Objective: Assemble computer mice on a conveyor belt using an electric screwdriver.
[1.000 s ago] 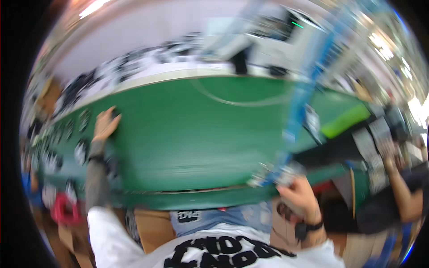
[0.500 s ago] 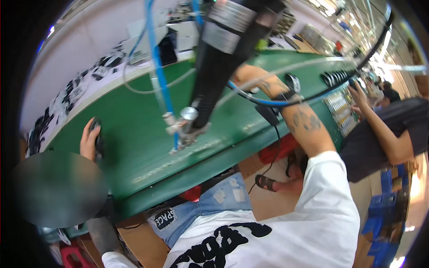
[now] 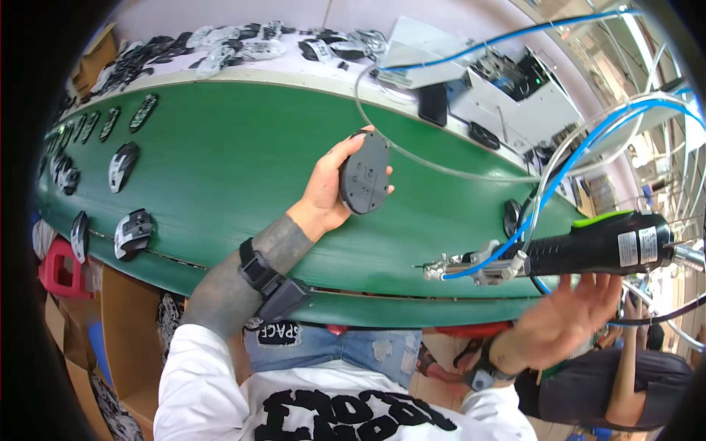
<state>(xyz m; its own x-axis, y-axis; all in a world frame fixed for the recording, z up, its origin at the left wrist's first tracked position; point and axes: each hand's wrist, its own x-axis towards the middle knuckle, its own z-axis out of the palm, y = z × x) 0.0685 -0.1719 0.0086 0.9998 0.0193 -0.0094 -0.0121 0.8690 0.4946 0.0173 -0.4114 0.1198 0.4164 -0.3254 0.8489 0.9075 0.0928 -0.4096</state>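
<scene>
The black case (image 3: 365, 174) is in the left hand (image 3: 323, 184), clamped between the thumb at its near-left edge and fingers whose tips show past its right edge, over the middle of the green belt (image 3: 257, 154). The right hand (image 3: 562, 323) is not clamped on anything: its fingers reach out, unclosed, just under the black powered screwdriver (image 3: 588, 246) (whether they touch it, I cannot tell). Should the left thumb ease off, the case could slide out and drop onto the belt, since it is held by its edges with the flat face exposed. The screwdriver seems likely to swing if the right fingers nudge it from below without closing round it, and its thin bit, which points left, might then scrape the left forearm or the case. The blue hose (image 3: 566, 169) loops over the tool and could tug it off line. The case's flat, holed face looks up toward the camera; its long axis runs away from the person, the far end leaning slightly right. Which end is the front I cannot tell.
</scene>
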